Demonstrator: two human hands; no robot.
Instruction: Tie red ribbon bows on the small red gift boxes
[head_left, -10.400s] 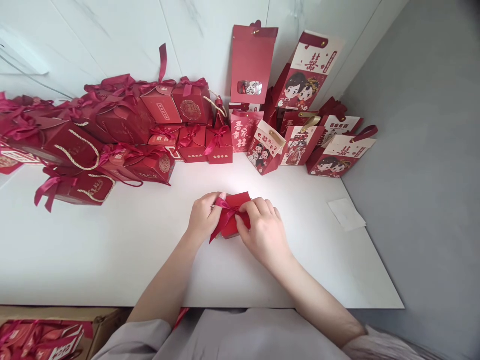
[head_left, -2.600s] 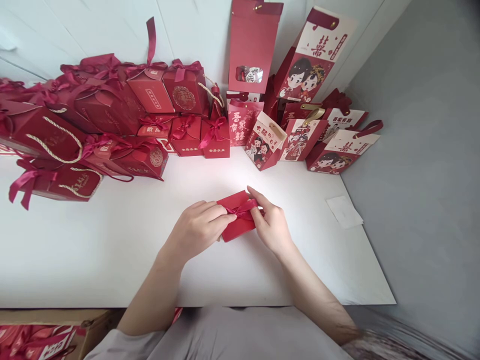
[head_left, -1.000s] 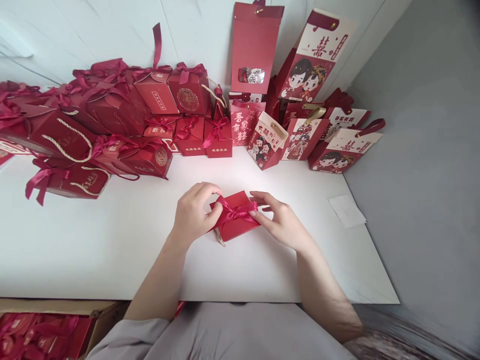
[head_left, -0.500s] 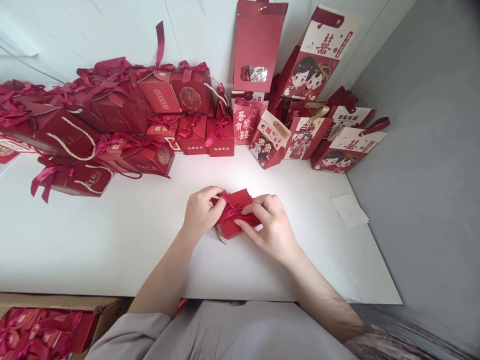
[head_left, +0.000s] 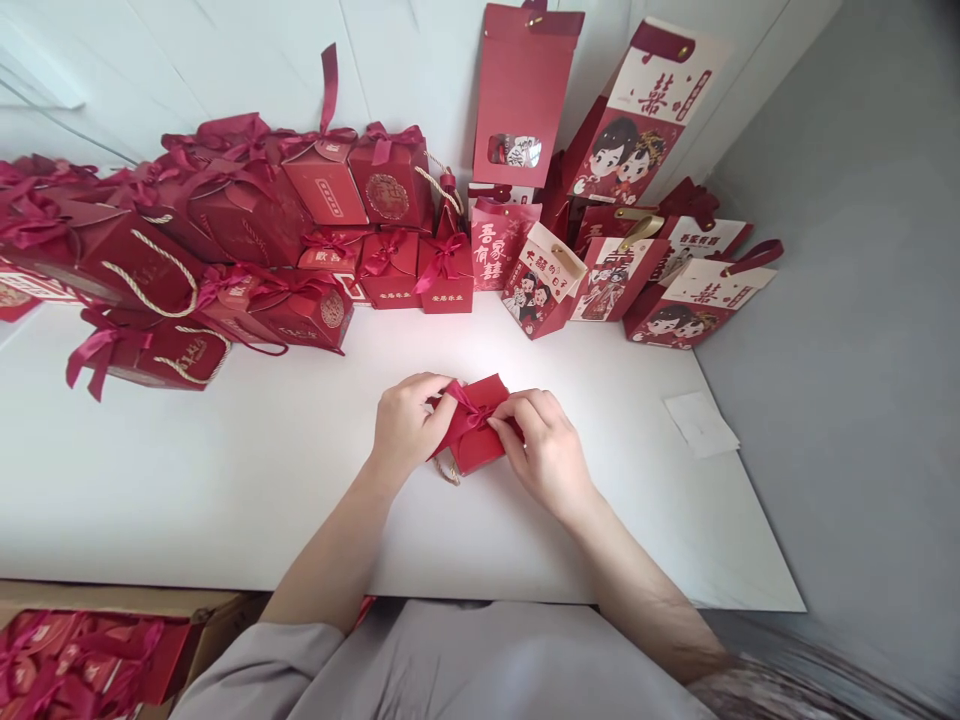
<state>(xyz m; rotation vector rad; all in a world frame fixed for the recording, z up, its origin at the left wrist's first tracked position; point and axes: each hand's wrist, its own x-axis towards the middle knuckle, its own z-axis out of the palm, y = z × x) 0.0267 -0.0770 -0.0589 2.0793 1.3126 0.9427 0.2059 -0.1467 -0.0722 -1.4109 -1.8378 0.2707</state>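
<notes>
A small red gift box [head_left: 480, 452] lies on the white table in front of me, with a gold cord [head_left: 448, 472] at its lower left. Across its top runs a dark red ribbon [head_left: 472, 412], knotted near the middle. My left hand [head_left: 407, 422] pinches the left part of the ribbon between thumb and fingers, at the box's left side. On the right, my right hand [head_left: 544, 440] has thumb and fingertips closed on the ribbon beside the knot. The fingers hide the ribbon's ends and the box's right edge.
Ribboned red gift boxes [head_left: 247, 215] are stacked along the back left of the table [head_left: 225, 480]. Printed red and white paper bags [head_left: 697, 300] stand at the back right. White paper [head_left: 701, 423] lies near the grey wall. A cardboard carton [head_left: 217, 625] at lower left holds ribboned boxes.
My right thumb has drawn up from the box's front to meet the fingertips at the ribbon. My left hand keeps its hold, and the view has shifted slightly.
</notes>
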